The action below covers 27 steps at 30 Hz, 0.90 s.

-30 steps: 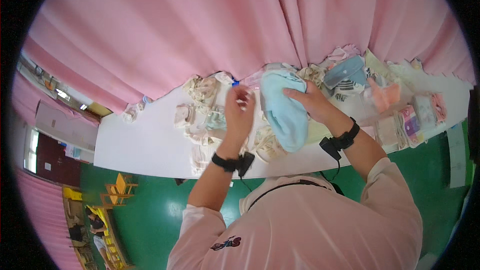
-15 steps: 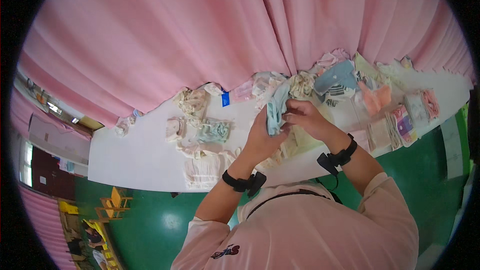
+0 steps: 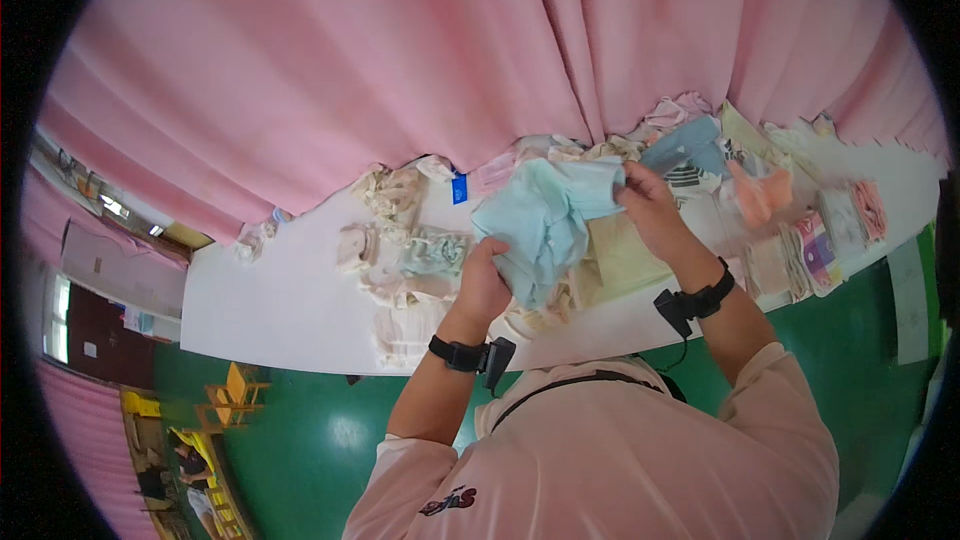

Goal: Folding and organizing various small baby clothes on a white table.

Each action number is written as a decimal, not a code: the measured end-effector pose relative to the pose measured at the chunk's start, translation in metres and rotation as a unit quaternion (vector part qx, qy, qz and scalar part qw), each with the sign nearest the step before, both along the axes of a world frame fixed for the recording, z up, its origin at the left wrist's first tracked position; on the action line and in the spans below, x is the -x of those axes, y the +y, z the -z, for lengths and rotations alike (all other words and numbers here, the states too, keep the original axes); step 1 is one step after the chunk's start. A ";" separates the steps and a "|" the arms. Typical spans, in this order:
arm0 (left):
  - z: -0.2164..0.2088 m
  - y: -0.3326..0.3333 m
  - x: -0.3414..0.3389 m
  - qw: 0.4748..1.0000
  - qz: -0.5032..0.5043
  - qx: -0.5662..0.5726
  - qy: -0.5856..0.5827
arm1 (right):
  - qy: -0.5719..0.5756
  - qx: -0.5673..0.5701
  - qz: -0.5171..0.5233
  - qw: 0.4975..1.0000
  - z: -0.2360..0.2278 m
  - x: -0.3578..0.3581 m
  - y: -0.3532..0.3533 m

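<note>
A light blue cloth garment (image 3: 545, 220), partly unfolded and creased, hangs between my two hands above the white table. My left hand (image 3: 485, 282) grips its lower left edge, thumb on top. At its upper right edge my right hand (image 3: 648, 202) pinches the fabric. Behind and below the garment lies a pale yellow-green cloth (image 3: 622, 258), partly covered. Left of my left hand are a rolled mint-green patterned cloth (image 3: 432, 252), a cream patterned bundle (image 3: 388, 198) and a folded off-white cloth (image 3: 408, 332).
Pink curtains (image 3: 350, 60) hang along the far edge of the white table (image 3: 270, 300). At right stand folded clothes (image 3: 818, 250), with an orange cloth (image 3: 762, 192) and a grey-blue garment (image 3: 682, 145) behind. A blue card (image 3: 459, 189) lies near the curtain. A wooden chair (image 3: 238, 392) stands at lower left, a person (image 3: 195, 475) beyond.
My hands have moved apart, and the light blue garment has gone from a gathered bundle to spread out between them. My right hand has shifted right and up.
</note>
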<state>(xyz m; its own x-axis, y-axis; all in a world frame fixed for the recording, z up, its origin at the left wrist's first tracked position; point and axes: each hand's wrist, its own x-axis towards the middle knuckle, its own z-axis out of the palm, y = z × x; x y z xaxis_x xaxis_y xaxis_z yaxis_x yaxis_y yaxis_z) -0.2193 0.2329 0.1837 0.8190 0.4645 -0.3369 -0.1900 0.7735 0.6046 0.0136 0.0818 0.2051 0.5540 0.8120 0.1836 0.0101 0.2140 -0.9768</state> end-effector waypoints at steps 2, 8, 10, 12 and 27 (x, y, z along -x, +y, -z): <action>-0.002 0.006 0.005 0.999 -0.042 -0.016 0.005 | 0.081 -0.034 -0.009 0.996 -0.001 -0.004 -0.004; -0.009 0.016 0.012 0.996 -0.029 -0.059 -0.059 | 0.243 -0.068 -0.038 0.967 0.004 -0.019 -0.008; -0.007 0.019 0.014 0.996 -0.022 -0.080 -0.041 | 0.209 -0.042 -0.078 0.974 -0.008 -0.012 -0.012; -0.005 0.019 0.016 0.994 -0.012 -0.102 -0.024 | 0.206 -0.019 -0.093 0.974 -0.013 -0.005 -0.017; -0.021 -0.038 -0.023 0.839 0.099 -0.534 0.041 | -0.009 0.077 -0.183 0.980 -0.026 0.030 0.012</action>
